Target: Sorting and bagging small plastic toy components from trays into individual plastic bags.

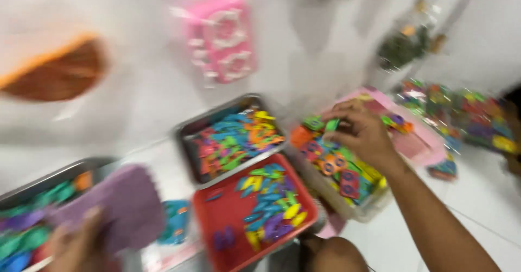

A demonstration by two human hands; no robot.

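Observation:
The picture is blurred by motion. My right hand [361,131] reaches over a clear tub [355,209] of mixed coloured plastic pieces and pinches a small green piece [331,124] between its fingertips. My left hand [78,246] is at the lower left and grips a purple board [122,204] with a toothed edge, held above a metal tray [51,175] of coloured pieces.
A metal tray [187,128] and a red tray [225,217] of small coloured pieces sit in the middle. A pink tray [420,141] lies behind the tub. A pink toy [220,38], an orange-brown object [54,71] and bags of pieces [467,114] lie on the white floor.

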